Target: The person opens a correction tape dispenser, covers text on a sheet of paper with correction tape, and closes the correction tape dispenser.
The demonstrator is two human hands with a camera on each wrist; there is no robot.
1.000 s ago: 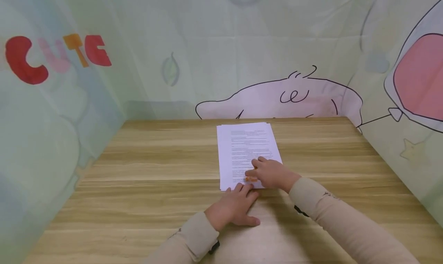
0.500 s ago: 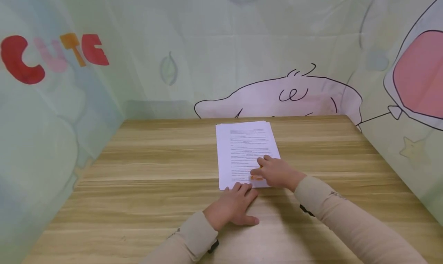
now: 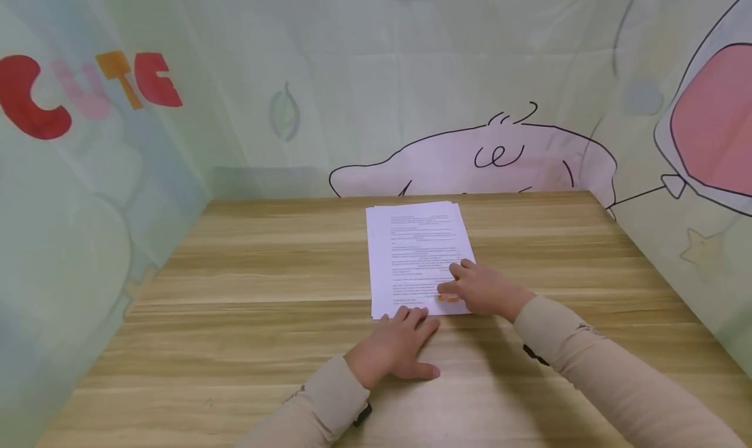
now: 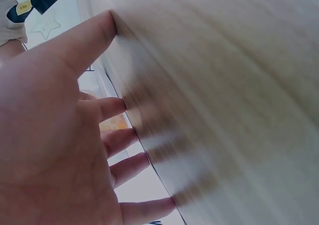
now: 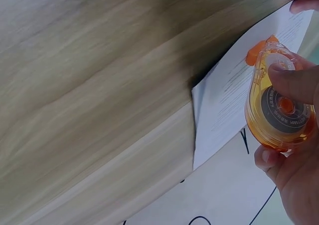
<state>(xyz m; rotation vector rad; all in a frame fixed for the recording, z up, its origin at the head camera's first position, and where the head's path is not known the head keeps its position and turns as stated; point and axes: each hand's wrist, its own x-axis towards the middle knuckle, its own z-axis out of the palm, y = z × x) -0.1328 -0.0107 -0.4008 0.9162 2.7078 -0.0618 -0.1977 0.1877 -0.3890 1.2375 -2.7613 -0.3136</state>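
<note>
A stack of printed white paper [image 3: 411,239] lies on the wooden table, its sheets slightly out of line. My right hand [image 3: 487,291] grips a correction tape [image 5: 279,108] over the lower right of the top sheet. In the right wrist view its clear orange case, dark reel and orange tip show, with my thumb [image 5: 294,83] on its side. Whether the tip touches the paper I cannot tell. My left hand [image 3: 393,347] rests with spread fingers at the near edge of the stack, fingertips on the paper, thumb on the table.
The wooden table [image 3: 264,258] reaches back to a printed cloth wall [image 3: 376,95] with cartoon drawings. Cloth also hangs along the left and right sides. Dark bands with a camera [image 4: 30,8] sit at the sleeves.
My right hand has slid to the right across the lower lines of the sheet with the correction tape. The left hand and the paper stay in place.
</note>
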